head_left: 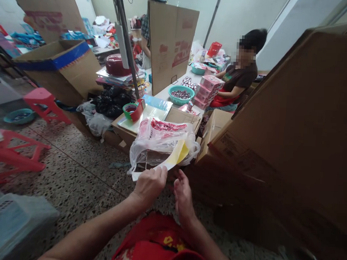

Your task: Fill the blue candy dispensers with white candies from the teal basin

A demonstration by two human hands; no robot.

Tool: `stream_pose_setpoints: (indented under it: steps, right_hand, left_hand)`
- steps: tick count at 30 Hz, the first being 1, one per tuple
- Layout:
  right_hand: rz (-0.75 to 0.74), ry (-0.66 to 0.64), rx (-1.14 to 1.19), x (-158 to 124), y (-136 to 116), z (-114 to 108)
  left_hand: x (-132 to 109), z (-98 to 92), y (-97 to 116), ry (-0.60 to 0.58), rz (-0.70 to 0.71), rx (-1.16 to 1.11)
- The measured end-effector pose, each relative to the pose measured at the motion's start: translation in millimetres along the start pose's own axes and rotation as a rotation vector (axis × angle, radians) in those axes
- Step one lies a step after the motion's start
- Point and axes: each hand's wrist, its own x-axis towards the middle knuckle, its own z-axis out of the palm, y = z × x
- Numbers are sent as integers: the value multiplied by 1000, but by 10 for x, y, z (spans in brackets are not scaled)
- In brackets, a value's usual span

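My left hand (151, 184) is closed around a long paper strip (172, 159), white along most of its length and yellow near the far end. The strip curves up and away to the right, and a short white end sticks out left of the fist. Just to the right, my right hand (184, 196) holds nothing, its fingers extended and the palm turned toward the left hand. Beyond both hands, a clear plastic bag (137, 151) with red-and-white printed contents lies on the near end of the worktable. A roll of green and red tape (130, 111) stands behind the bag.
Large cardboard boxes (278, 131) rise on the right. A person (240, 79) sits across by stacked pink boxes (206, 93) and a turquoise bowl (181, 101) of small shiny pieces. Red stools (15, 152) and a plastic crate (17, 222) stand on the left floor.
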Motion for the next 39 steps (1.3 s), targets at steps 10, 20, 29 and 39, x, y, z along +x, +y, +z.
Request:
stream_pose_setpoints:
  steps: [10,20,29,39]
  right_hand:
    - [339,-110,265,189,145,28]
    - [273,-221,70,-71,65,60]
    - [298,-179,272,46,-211,-332]
    - [437,-471,291,10,-215,-505]
  left_hand:
    - [-320,235,-225,147,-131,-503]
    - [-370,596,-359,139,-635,-1833]
    - [-623,426,-628,436,-690,-1975]
    - [-887,349,-652,427,-733,-2036]
